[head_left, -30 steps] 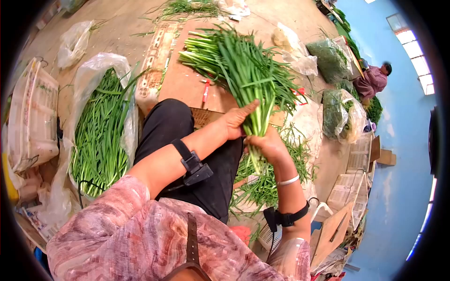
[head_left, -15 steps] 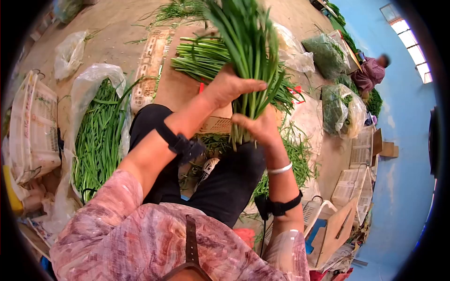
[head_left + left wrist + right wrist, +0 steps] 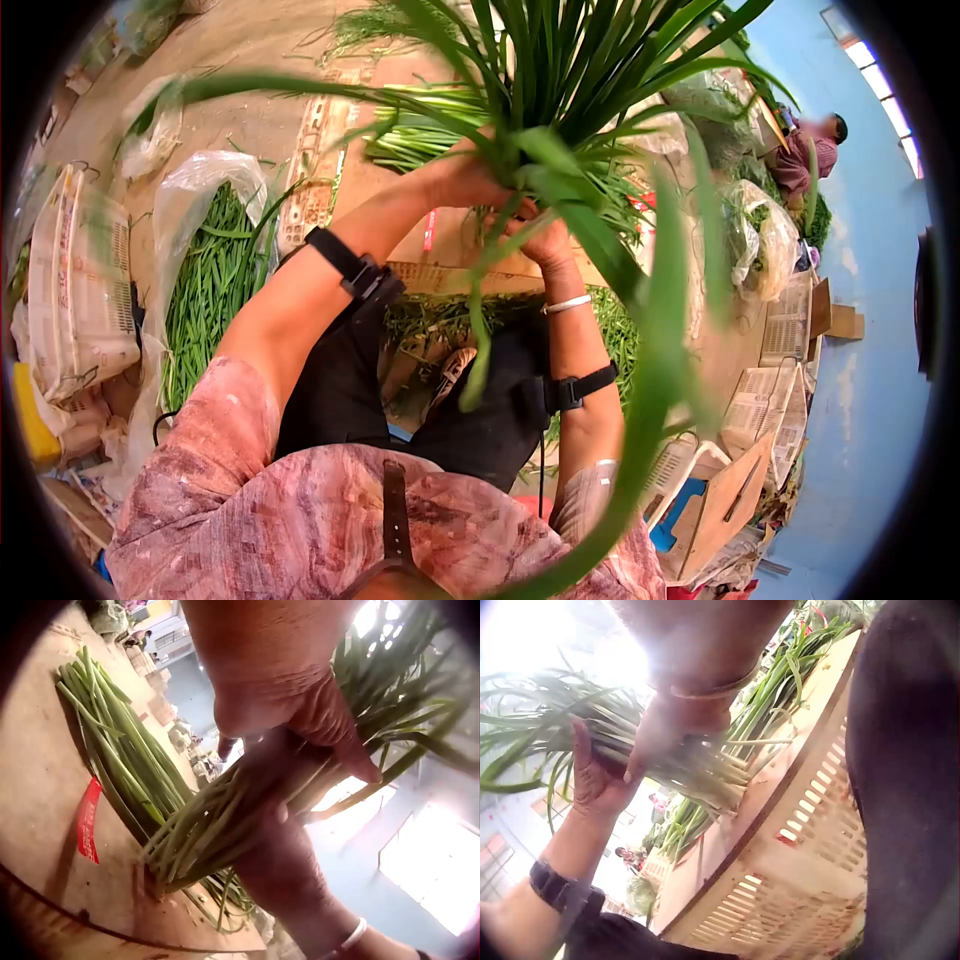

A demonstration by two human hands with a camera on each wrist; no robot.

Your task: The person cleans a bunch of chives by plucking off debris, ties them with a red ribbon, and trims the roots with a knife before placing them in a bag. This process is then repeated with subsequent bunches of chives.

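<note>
Both hands grip one bunch of long green stalks (image 3: 560, 90), its leaves fanning up and toward the head camera. In the left wrist view the left hand (image 3: 285, 697) wraps the bunch higher up, and the right hand (image 3: 281, 862) holds it nearer the pale cut ends. Those ends stand on or just over the board (image 3: 37, 787), as the right wrist view also suggests with its board (image 3: 712, 847). A second pile of stalks (image 3: 120, 742) lies on the board beside a red strip (image 3: 88, 821).
An upturned-looking crate (image 3: 795, 855) supports the board. Left of the legs is a plastic bag of greens (image 3: 215, 300), with a white crate (image 3: 80, 290) beyond. At right are more crates (image 3: 755, 400), filled bags (image 3: 765, 240) and another person (image 3: 805, 160).
The bunch has tipped so its leaves spread toward the head camera, and its cut ends have moved forward from above the knees to the board. Both hands have moved forward with it.
</note>
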